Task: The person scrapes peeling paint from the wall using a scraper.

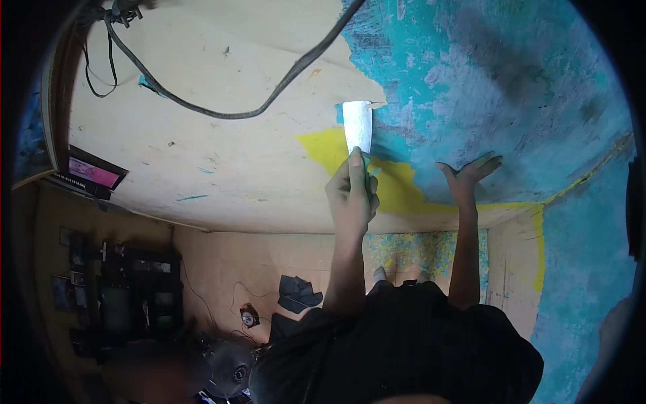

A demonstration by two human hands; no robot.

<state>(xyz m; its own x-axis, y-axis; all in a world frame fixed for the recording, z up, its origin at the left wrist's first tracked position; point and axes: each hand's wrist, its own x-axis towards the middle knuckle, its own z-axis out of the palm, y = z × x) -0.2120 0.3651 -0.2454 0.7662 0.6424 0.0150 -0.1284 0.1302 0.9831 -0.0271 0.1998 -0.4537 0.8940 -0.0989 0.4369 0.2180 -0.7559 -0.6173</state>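
My left hand grips the greenish handle of a scraper, thumb along its upper part. The scraper's pale, bright blade points up the wall, its tip at the ragged edge of the cream coating. A small curled flake shows beside the tip. To the right lies a worn turquoise and grey wall surface, with a bright yellow patch below the blade. My right hand is open, fingers spread against the turquoise surface, and holds nothing. Whether the blade presses on the wall, I cannot tell.
A dark cable hangs across the wall's upper part. Turquoise and yellow flakes litter the floor around my feet. Dark sheets, a small device with cords and a fan are lower left, near a dark shelf unit.
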